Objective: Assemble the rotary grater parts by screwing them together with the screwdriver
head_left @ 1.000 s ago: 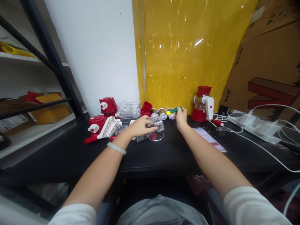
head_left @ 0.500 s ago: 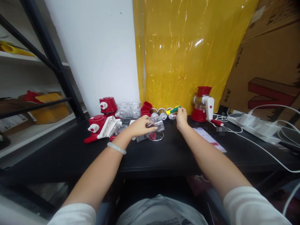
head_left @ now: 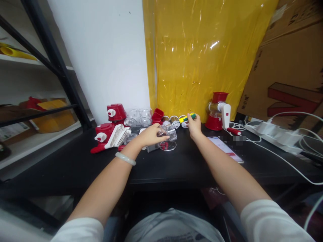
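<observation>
My left hand (head_left: 150, 135), with a pale bangle at the wrist, is closed around a clear plastic housing (head_left: 171, 132) held above the black table. In my right hand (head_left: 194, 126) is a screwdriver (head_left: 186, 117) with a yellow and green handle, gripped by the fingers. Its shaft points left towards the clear housing; whether the tip touches it I cannot tell. Below the housing lies a clear round part (head_left: 172, 145) with a small red piece inside. Metal grater drums with white ends (head_left: 175, 121) stand just behind.
On the left are red grinder bases (head_left: 116, 113) and white crank handles (head_left: 118, 136). Clear housings (head_left: 138, 117) and a red hopper (head_left: 157, 116) stand at the back. To the right are an assembled rotary grater (head_left: 218, 112), a phone (head_left: 224, 149) and a power strip (head_left: 275, 137) with cables.
My right fingers have shifted on the screwdriver handle, and more of its green end shows. My left hand and the clear housing stay where they were.
</observation>
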The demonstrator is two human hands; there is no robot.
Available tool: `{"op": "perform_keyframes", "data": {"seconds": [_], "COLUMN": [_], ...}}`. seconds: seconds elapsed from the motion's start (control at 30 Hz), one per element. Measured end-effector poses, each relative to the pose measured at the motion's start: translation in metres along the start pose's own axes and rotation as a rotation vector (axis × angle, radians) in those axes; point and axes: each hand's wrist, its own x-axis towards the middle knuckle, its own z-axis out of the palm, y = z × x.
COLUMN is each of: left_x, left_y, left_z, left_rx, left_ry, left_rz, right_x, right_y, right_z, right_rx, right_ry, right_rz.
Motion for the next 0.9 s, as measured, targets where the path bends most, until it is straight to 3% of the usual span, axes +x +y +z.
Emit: {"op": "perform_keyframes", "data": {"seconds": [0.47, 0.9], "left_x": [-0.0004, -0.0002], "left_y": [0.0016, 0.0008], "left_z": [-0.0011, -0.0002], "left_rx": [0.011, -0.012], "left_ry": [0.004, 0.001], "left_rz": [0.008, 0.0], "right_x": [0.0024, 0.002], "right_y": [-0.0024, 0.0047], "right_z": [0.0006, -0.0007], "right_rx": [-0.022, -0.102], "right_ry": [0.057, 0.018], "right_rz": [0.096, -0.002]}}
